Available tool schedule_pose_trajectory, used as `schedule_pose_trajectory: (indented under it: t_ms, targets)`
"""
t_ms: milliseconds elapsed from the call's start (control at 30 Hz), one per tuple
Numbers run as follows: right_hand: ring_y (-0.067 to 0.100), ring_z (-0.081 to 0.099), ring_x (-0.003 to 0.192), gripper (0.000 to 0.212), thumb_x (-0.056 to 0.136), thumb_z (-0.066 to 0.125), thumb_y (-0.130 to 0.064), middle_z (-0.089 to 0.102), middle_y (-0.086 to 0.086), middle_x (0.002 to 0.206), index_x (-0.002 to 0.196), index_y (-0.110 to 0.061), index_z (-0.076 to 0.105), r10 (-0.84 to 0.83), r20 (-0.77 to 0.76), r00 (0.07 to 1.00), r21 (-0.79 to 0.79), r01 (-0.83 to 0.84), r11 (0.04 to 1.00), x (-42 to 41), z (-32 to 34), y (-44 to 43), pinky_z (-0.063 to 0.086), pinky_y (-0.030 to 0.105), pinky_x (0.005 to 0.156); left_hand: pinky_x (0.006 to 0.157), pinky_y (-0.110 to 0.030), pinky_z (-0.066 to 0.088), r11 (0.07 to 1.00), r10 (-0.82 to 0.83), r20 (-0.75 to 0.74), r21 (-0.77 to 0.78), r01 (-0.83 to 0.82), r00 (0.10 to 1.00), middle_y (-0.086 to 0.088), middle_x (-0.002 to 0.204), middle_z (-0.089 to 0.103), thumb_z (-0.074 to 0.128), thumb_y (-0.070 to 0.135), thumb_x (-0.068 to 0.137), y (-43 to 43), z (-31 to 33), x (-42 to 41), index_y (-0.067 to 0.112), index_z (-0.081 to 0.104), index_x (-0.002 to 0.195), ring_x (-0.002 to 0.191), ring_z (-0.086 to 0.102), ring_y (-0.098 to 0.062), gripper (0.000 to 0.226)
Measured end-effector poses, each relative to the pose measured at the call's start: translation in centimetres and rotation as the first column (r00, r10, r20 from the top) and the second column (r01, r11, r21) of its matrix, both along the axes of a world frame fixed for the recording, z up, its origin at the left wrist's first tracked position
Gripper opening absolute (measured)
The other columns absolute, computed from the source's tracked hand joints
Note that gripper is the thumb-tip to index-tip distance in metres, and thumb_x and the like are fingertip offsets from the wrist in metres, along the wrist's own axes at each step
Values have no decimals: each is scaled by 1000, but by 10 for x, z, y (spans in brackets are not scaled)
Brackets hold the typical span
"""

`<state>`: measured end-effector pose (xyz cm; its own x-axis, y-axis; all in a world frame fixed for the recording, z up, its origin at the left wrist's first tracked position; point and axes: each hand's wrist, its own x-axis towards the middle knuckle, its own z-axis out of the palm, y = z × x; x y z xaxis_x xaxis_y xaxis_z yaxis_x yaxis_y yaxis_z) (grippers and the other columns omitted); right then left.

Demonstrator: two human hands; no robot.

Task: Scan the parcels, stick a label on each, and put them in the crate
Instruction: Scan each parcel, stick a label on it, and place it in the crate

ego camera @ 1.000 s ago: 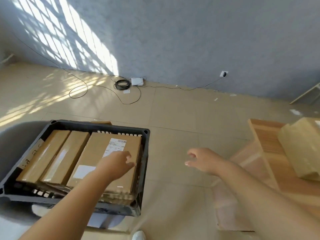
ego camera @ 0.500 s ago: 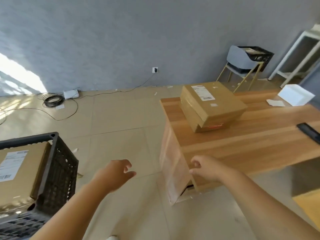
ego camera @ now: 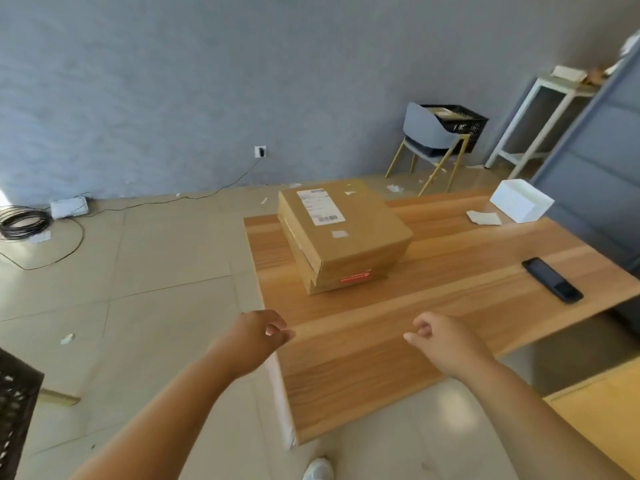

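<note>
So, the view had been swung further right since half a second back: the crate (ego camera: 15, 410) was left as just a corner at the lower left, and the tabletop (ego camera: 450, 317) was brought square in front. The stacked parcels (ego camera: 360, 251) were parked on its far left end, the top shipping label (ego camera: 320, 206) turned face up, probably for easy scanning. The left hand (ego camera: 258, 336) and right hand (ego camera: 445, 342) were held over the near edge, fingers loosely curled round nothing, likely readied for the next pick-up. A dark handset (ego camera: 552, 279), maybe the scanner, was left lying to the right.
</note>
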<state>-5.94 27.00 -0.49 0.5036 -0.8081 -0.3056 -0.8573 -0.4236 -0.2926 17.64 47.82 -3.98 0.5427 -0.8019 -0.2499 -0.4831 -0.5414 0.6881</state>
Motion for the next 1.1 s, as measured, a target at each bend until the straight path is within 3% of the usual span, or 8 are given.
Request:
schedule_pose_trajectory:
  t_ms: [133,233,367,500,667,800,967,1100]
  targets:
    - [13,59,92,28,89,58,-45,63,-11,102,110,-26,59,-33,75,997,-72,39,997,23,7,-56,50,31,79,74,-27,46,971,176,-160,-133,-198,971,7,96,66,59,47,85,-70,-1,18,29,62,99,88,62,-10,23]
    - [13,60,93,26,90,56,-45,62,-14,100,110,-28,58,-32,102,994,-97,42,994,43,12,-94,52,35,81,77,-35,51,926,314,-278,-124,-358,908,5,103,63,52,60,83,-116,-5,31,25,55,116,91,62,-15,48]
    - [16,56,108,39,90,54,-48,57,-10,124,123,-27,52,-18,176,984,-191,52,980,66,11,-141,44,31,78,90,-49,49,877,405,-409,-78,-474,818,9,105,56,48,72,77,-159,-12,43,28,37,137,97,60,-22,75]
    - [24,40,131,66,89,54,-50,37,3,146,143,-17,34,-27,244,969,-139,62,988,86,0,-180,39,38,101,87,-48,51,861,426,-482,-46,-507,766,7,106,64,55,68,75,-178,-19,41,37,28,140,92,65,-20,77]
    - [25,26,142,80,90,41,-62,23,4,157,151,-18,16,1,227,974,61,-15,998,105,-17,-216,27,42,111,82,-46,55,842,443,-430,-102,-530,786,0,102,70,56,53,84,-183,-22,36,35,41,134,86,69,-20,55]
    - [23,39,134,74,91,40,-62,36,0,151,149,-20,24,15,287,958,218,-80,973,110,-26,-236,35,39,105,81,-44,54,810,464,-382,-182,-557,799,5,91,73,56,46,88,-186,-9,24,38,52,125,81,69,-15,38]
    - [13,56,109,44,94,52,-43,61,-5,124,130,-20,52,48,508,860,239,-195,951,96,-30,-260,44,27,87,95,-45,47,756,534,-293,-254,-603,793,7,114,65,57,67,65,-208,19,-7,47,45,129,103,63,-14,68]
    - [11,55,110,54,91,55,-46,58,-7,125,136,-17,45,-35,606,794,238,-140,961,63,-25,-302,47,28,88,86,-38,51,735,542,-272,-306,-606,795,7,119,62,64,61,71,-252,35,-43,49,41,126,84,67,-1,61]
